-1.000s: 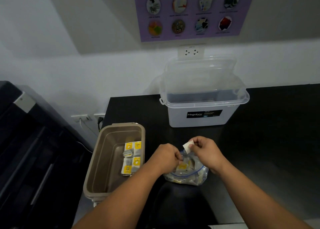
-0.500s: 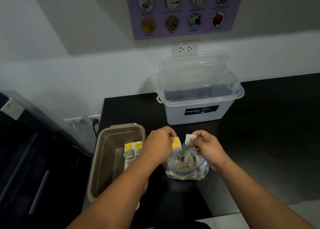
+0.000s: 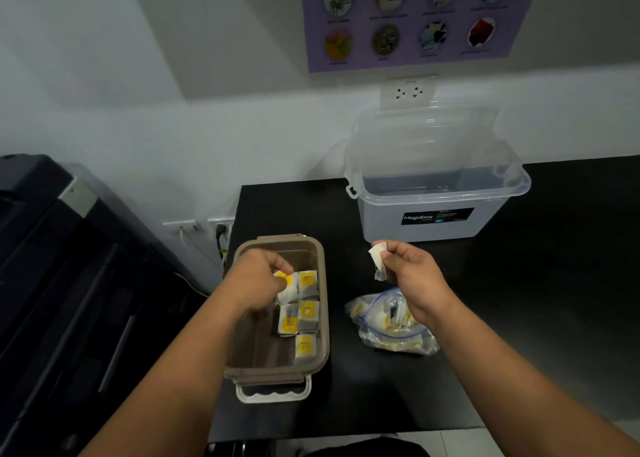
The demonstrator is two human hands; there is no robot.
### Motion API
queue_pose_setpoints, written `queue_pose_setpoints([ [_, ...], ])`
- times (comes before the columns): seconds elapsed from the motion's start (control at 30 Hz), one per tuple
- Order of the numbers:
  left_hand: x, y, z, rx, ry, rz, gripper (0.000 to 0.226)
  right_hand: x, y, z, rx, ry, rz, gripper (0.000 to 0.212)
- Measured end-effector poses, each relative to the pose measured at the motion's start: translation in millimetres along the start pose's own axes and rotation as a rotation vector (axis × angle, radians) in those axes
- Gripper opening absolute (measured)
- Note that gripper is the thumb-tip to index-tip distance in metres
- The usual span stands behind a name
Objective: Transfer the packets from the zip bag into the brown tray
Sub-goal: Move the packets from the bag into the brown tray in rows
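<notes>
A brown tray (image 3: 242,352) sits at the left end of the black counter, with several yellow-and-white packets (image 3: 306,313) along its right side. My left hand (image 3: 258,278) is over the tray and pinches one more packet (image 3: 287,285) just above the others. The clear zip bag (image 3: 388,321) lies on the counter to the tray's right, with more packets inside. My right hand (image 3: 412,271) hovers above the bag and pinches its upper edge or a white strip (image 3: 378,257); which one I cannot tell.
An open clear storage box (image 3: 436,193) with its lid up stands against the wall behind the bag. A dark machine (image 3: 62,283) fills the space left of the counter. Wall sockets with plugs (image 3: 197,226) sit behind the tray. The black counter (image 3: 536,300) extends to the right.
My left hand drew a packet out of the zip bag and carried it left over the brown tray. My right hand stayed above the bag, still pinching the white piece.
</notes>
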State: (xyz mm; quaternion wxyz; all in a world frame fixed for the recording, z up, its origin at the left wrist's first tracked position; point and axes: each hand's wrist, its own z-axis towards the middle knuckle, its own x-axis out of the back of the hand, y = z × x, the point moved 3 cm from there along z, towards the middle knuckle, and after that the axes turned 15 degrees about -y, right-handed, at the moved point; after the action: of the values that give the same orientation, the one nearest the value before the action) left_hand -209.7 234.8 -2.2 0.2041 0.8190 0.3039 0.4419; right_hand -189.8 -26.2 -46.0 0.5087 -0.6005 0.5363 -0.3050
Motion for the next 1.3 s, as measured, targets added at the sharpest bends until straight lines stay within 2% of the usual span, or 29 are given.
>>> queue_pose_setpoints([
  [0.13, -21, -25, 19, 0.095, -0.063, 0.132, 0.039, -19, -5, 2, -0.05, -0.078, 0.149, 0.029],
  [0.27, -34, -38, 34, 0.189, -0.099, 0.197, 0.031, -35, -7, 0, -0.075, -0.145, 0.263, 0.027],
  [0.4, -41, -50, 42, 0.222, -0.07, 0.256, 0.038, -46, -12, -7, -0.084, -0.295, 0.384, 0.019],
  [0.47, -43, -54, 44, 0.237, -0.06, 0.227, 0.037, -47, -12, -8, -0.078, -0.306, 0.378, 0.006],
  [0.53, -44, -56, 45, 0.258, -0.048, 0.18, 0.038, -45, -11, -9, -0.088, -0.276, 0.388, 0.015],
  [0.67, -46, -58, 48, 0.281, -0.018, 0.156, 0.042, -46, -12, -13, -0.086, -0.295, 0.394, 0.016],
  [0.77, -47, -56, 48, 0.283, -0.012, 0.225, 0.032, -47, -11, -13, -0.098, -0.28, 0.316, 0.02],
  [0.87, -48, -51, 47, 0.285, -0.024, 0.347, 0.026, -52, -8, -13, -0.114, -0.278, 0.269, 0.014],
  [0.97, -44, -48, 45, 0.282, -0.012, 0.369, 0.023, -58, -6, -12, -0.097, -0.266, 0.164, 0.01],
  [1.03, -38, -45, 42, 0.26, 0.011, 0.369, 0.019, -62, -6, -11, -0.074, -0.256, 0.073, 0.009],
  [1.1, -28, -40, 36, 0.196, 0.082, 0.274, 0.012, -65, -7, -9, -0.058, -0.263, -0.03, 0.009],
  [1.2, -11, -23, 21, -0.019, 0.165, -0.015, 0.009, -73, -8, -5, -0.052, -0.294, -0.187, 0.012],
  [1.3, 1, 1, -2, -0.241, 0.08, -0.235, 0.014, -83, -13, -2, -0.035, -0.342, -0.267, 0.024],
])
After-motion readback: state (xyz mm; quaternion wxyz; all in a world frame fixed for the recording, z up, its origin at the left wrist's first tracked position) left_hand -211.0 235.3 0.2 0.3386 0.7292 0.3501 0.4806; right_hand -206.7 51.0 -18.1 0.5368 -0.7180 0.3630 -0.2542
